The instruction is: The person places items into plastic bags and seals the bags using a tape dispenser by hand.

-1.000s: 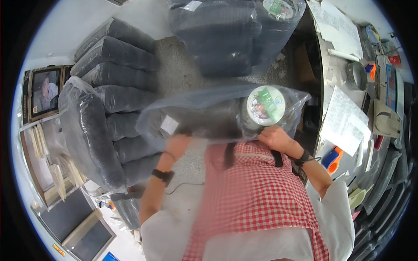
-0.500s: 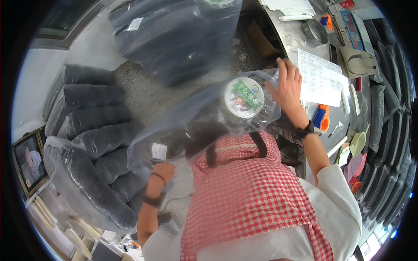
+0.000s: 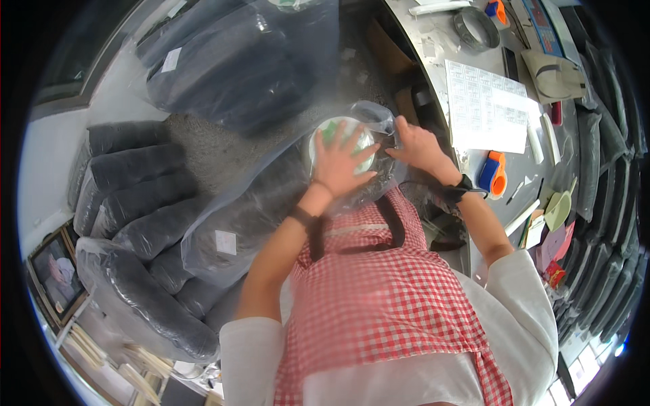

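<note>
A long clear plastic bag (image 3: 215, 206) lies slantwise in front of me, with dark grey rolled material inside and a small white label (image 3: 225, 242) near its lower left end. At its upper right end is a round white and green label disc (image 3: 330, 128). My left hand (image 3: 342, 160) rests on that disc with fingers spread, covering much of it. Just right of it, my right hand (image 3: 421, 150) is closed on the bag's gathered plastic edge, thumb and fingers bent around it; the exact grip is partly hidden.
Several bagged dark rolls (image 3: 135, 169) are piled at left, and more lie in a large bag (image 3: 237, 68) ahead. The grey table (image 3: 433, 44) at right holds a printed sheet (image 3: 486, 108), an orange and blue tape dispenser (image 3: 493, 174) and a scale (image 3: 542, 24). Stacked dark packages stand far right.
My left hand has moved from the bag's lower left end up onto the round disc. My right hand has shifted slightly left and down and closed on the bag's edge.
</note>
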{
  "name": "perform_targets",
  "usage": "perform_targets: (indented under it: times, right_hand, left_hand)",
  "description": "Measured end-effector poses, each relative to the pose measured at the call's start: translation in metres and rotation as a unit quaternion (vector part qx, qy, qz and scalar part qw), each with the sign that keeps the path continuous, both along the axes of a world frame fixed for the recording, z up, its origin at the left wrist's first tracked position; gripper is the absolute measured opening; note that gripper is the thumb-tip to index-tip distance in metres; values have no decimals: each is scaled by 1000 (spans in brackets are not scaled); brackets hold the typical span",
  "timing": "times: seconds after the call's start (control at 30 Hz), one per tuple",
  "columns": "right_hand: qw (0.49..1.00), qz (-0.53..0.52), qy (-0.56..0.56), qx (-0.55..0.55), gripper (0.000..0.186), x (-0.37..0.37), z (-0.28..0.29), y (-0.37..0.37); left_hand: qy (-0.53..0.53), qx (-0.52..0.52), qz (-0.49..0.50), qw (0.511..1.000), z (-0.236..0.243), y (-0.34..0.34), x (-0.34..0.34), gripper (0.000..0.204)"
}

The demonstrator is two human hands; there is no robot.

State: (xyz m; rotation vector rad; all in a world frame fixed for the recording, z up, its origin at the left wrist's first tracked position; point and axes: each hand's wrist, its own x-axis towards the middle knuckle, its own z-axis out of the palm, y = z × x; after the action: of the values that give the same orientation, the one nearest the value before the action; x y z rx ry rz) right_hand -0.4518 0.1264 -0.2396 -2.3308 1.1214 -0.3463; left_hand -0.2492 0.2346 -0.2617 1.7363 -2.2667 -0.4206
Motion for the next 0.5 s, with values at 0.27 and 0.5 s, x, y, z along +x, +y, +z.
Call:
perform_targets:
  times: [0.27, 0.5]
  right_hand:
    - [969, -82, -94, 215, 18, -7, 18, 10]
    - [980, -84, -86, 161, 21, -16, 13, 10]
  left_hand:
    - [-27, 49, -7, 998, -22, 1, -5, 56]
    - [-12, 40, -5, 999, -56, 7, -10, 54]
